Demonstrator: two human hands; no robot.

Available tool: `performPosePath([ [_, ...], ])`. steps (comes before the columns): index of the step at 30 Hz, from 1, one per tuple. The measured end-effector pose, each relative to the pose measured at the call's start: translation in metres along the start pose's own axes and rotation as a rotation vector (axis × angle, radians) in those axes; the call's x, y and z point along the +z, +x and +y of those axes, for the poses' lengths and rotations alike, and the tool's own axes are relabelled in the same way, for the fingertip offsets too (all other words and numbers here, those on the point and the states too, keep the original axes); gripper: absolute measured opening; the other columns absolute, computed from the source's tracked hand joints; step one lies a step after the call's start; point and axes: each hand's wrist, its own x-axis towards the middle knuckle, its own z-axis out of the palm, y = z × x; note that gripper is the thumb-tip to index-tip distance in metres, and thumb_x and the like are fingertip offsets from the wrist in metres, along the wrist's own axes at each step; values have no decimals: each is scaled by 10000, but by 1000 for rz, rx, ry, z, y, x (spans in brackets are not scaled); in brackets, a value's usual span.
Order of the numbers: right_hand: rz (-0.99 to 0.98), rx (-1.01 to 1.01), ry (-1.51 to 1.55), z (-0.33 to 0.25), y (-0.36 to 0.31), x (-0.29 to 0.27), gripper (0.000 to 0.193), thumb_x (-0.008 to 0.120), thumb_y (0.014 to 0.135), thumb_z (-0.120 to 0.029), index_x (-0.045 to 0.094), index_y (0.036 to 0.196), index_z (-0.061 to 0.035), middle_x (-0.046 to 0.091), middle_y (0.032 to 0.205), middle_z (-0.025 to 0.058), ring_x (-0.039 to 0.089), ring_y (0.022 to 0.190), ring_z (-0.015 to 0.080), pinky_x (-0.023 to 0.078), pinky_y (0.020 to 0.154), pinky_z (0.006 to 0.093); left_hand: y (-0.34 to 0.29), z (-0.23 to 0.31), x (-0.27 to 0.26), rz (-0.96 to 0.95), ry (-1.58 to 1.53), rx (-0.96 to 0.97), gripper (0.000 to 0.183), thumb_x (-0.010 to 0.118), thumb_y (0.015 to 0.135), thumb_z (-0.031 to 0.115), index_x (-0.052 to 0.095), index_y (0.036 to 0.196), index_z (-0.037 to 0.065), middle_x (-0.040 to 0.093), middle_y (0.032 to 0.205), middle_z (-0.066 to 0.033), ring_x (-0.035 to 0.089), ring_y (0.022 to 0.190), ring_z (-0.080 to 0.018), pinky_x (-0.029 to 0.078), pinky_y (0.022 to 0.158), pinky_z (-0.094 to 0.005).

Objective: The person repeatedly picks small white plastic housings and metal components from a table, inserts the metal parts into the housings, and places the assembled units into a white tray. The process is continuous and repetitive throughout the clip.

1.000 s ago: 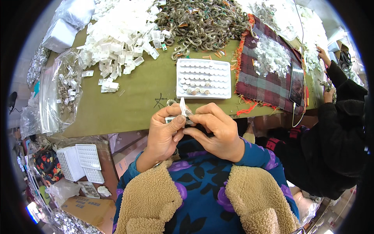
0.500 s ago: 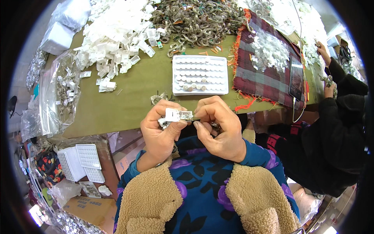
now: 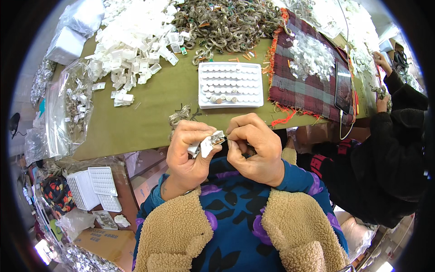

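My left hand is closed round a small white plastic case, its thumb and fingers pinching it from both sides. The case is tilted, with its open end facing my right hand. That hand's thumb and forefinger are pinched together at the end of the case. Something thin and dark shows between its fingertips and the case, too small to name. Beyond my left hand a loose coil of thin grey-beige cable lies at the table's near edge. Past my hands stands a white tray with rows of small round white pieces.
On the green table are a heap of white plastic cases, a pile of coiled cables and a clear bag. At right lie a plaid cloth with translucent pieces and a phone. Another person's hand works farther right.
The white case has turned and tilted in my left hand, hiding more of its inside. My left hand has shifted slightly. More of the coiled cable shows beyond it. The right-hand pinch stays beside the case.
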Motion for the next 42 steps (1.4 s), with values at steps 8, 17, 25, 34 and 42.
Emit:
performPosePath([
  [8, -112, 185, 295, 15, 6, 3, 64, 631, 811, 41, 597, 854, 7, 606, 899, 40, 448, 592, 27, 363, 527, 189, 4, -7, 3, 52, -322, -130, 248, 758, 860, 145, 597, 981, 1, 636, 939, -116, 625, 798, -153, 492, 606, -221],
  [17, -109, 662, 518, 8, 1, -4, 136, 698, 869, -80, 607, 886, 20, 593, 729, -10, 509, 633, 13, 417, 534, 213, 10, -9, -5, -106, -1141, -767, 331, 595, 984, 243, 553, 1153, -38, 637, 987, -168, 542, 604, -121, 330, 378, -160],
  [25, -39, -383, -74, 7, 4, -15, 445, 648, 705, 98, 612, 1139, 4, 640, 970, 122, 596, 909, 305, 452, 795, 387, 2, -9, 3, -76, -942, -712, 255, 592, 989, 203, 578, 1128, -11, 662, 915, -114, 612, 670, -137, 396, 399, -175],
  [34, -147, -391, -101, 13, -6, -3, 504, 663, 669, 67, 601, 1168, 38, 637, 906, 93, 585, 800, 267, 447, 732, 364, -15, 2, 8, -50, -743, -753, 168, 631, 969, 194, 589, 948, 32, 656, 786, -65, 595, 594, -89, 362, 404, -175],
  [42, 119, -106, -285, 40, 17, -20, 190, 693, 811, 41, 669, 996, 4, 652, 863, 126, 642, 779, 264, 507, 695, 343, -1, -12, -5, -14, -894, -822, 150, 577, 995, 174, 565, 1012, 25, 659, 899, -148, 620, 674, -163, 398, 407, -183],
])
